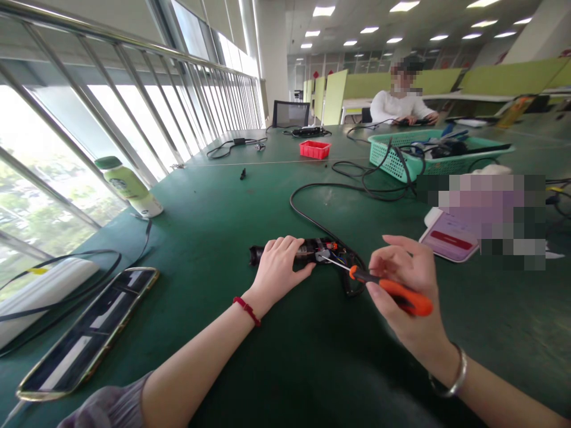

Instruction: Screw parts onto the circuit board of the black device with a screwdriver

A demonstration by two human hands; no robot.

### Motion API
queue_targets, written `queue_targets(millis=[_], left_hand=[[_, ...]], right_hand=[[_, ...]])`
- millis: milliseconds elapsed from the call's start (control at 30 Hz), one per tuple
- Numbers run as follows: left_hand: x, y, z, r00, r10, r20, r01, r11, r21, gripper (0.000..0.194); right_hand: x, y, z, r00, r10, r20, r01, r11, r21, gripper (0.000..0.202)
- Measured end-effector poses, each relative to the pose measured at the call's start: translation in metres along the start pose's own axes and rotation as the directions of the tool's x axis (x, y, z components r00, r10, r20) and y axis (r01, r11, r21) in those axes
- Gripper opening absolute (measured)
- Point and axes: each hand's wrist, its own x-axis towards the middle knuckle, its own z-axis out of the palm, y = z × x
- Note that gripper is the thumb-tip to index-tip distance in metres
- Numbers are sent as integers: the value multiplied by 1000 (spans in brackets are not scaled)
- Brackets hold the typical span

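A black corded device (306,252) lies on the green table, its casing open at the right end with coloured wires and small parts showing. I cannot make out its exact kind. Fingers of my left hand (277,266) wrap over the barrel and press it to the tabletop. In my right hand (413,279) is a screwdriver (404,296) with an orange and black handle, pinched between thumb and fingers. Its thin shaft points left, and the tip reaches the exposed parts beside my left thumb. Beneath the shaft, a black handle-like part (352,285) angles downward.
A black cable (307,185) loops back toward a teal basket (388,156) of tools and cords. Further items are a red tray (314,150), a small black piece (243,174), a bottle (129,187), a phone (89,333) and another phone (450,235). A person (401,101) sits opposite.
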Motion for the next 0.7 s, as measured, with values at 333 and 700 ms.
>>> queue_targets(millis=[333, 700], left_hand=[[1, 0, 1, 1000, -5, 5, 5, 1000, 12, 37], [1, -1, 1, 1000, -1, 10, 1, 1000, 3, 39]], right_hand=[[1, 2, -5, 997, 67, 39, -65, 997, -44, 14], [1, 4, -5, 995, 82, 62, -81, 996, -27, 12]])
